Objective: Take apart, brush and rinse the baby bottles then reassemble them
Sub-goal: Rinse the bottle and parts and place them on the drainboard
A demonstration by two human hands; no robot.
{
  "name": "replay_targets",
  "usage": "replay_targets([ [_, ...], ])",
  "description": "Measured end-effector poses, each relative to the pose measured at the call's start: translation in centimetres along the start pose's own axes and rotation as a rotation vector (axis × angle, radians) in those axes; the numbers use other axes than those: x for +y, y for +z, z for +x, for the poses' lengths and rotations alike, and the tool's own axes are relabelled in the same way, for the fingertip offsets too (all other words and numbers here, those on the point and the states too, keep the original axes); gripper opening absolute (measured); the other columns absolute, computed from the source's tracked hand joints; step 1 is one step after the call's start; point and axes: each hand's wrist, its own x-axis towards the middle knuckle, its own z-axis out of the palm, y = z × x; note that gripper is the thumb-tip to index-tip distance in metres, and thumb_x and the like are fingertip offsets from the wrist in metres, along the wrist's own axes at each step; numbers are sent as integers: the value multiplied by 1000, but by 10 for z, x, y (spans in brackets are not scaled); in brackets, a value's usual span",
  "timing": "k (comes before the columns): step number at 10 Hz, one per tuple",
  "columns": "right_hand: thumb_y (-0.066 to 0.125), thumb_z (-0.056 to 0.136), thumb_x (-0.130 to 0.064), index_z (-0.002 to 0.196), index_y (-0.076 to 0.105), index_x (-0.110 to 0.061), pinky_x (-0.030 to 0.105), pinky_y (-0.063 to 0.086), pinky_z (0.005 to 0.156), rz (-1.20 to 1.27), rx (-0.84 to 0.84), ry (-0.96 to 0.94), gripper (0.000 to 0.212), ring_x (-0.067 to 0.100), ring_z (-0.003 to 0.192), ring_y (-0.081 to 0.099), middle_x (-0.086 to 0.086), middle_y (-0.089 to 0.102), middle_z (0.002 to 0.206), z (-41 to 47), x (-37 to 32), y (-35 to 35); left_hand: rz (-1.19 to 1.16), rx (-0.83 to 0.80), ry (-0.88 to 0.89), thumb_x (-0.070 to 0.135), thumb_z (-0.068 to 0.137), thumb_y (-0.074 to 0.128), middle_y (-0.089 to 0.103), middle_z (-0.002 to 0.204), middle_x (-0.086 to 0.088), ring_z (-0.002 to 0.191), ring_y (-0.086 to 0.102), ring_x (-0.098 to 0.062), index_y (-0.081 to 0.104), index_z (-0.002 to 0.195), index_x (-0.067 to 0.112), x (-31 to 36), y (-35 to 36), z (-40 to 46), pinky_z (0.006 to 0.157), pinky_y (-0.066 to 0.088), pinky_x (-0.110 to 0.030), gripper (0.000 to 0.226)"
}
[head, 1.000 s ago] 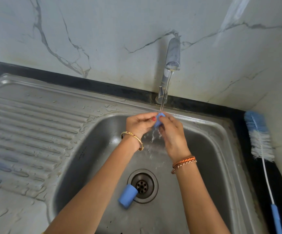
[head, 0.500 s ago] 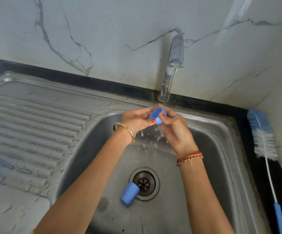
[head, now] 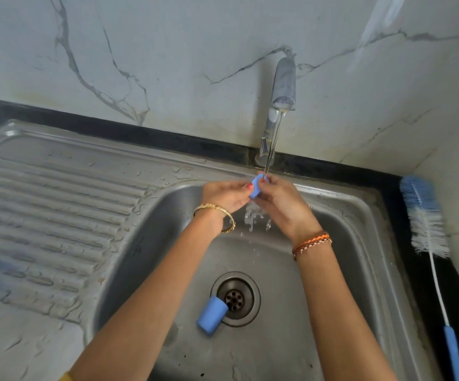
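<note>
Compared with half a second earlier, the small blue bottle ring (head: 256, 188) has been turned from open-side-up to edge-on beneath the water stream (head: 271, 149). It is pinched between the left hand (head: 227, 198) and the right hand (head: 280, 203), over the sink basin (head: 341, 270) and below the tap (head: 283, 86). A blue cap (head: 211, 314) lies on its side against the drain (head: 235, 298). A bottle brush (head: 426, 224) rests on the black counter edge at right.
</note>
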Motion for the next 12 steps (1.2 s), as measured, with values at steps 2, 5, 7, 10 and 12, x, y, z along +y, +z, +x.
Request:
replay_targets([
  [2,66,83,-8,123,56,-7,15,42,70,-667,118,-187,42,14,99,51,0,52,110,-10,-10,-8,123,-43,-68,-21,78,57,65,86,-15,71,63,-17,58,114,-11,-4,-4,-9,69,55,-21,38],
  [5,59,79,0,97,66,-13,20,54,67,101,-73,-176,23,13,80,64,4,66,92,-49,-14,-19,84,-59,-65,-15,83,55,62,76,-11,68,61,-16,61,108,-11,-5,-13,-43,59,55,-17,27],
  [7,69,77,-9,97,66,-3,35,49,79,-1361,108,171,22,20,90,66,13,68,94,-65,96,-39,294,-29,-224,-11,84,58,60,83,-10,79,59,-18,61,112,-8,-44,-49,-66,81,51,-32,29],
  [10,55,85,-1,95,66,-12,23,56,59,73,27,-10,19,14,74,66,0,69,78,-89,44,0,332,12,-88,-3,88,58,58,76,-3,62,54,-12,64,106,0,-41,-97,-92,53,50,-11,19],
  [12,67,76,-15,110,64,-7,32,47,82,-1413,252,199,35,33,108,58,17,61,114,-89,123,22,540,78,91,1,86,60,58,69,2,58,53,-4,69,100,2,-37,-144,-99,56,48,-15,17],
])
